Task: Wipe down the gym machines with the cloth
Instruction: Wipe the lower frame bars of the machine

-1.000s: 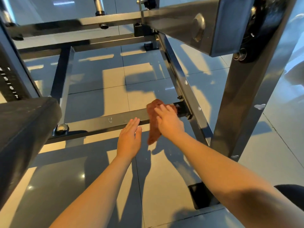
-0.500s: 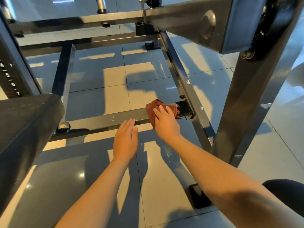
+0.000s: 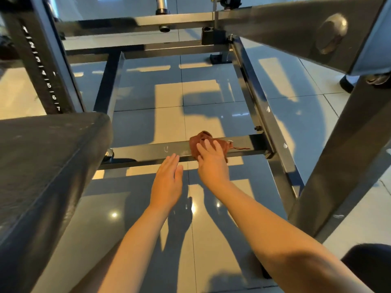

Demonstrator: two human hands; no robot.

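cloth (image 3: pixel 203 141) half under right hand (image 3: pixel 212 166) (crumpled)

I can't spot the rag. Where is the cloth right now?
In the head view, the brown cloth lies on the machine's low crossbar, right of centre, pressed under the right hand, with the left hand alongside.

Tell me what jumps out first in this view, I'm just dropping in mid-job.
The right hand presses a reddish-brown cloth flat onto the low crossbar of the machine frame, centre of view. The left hand lies open and empty just beside it, at the bar's near edge. A black padded seat looms large at the left.
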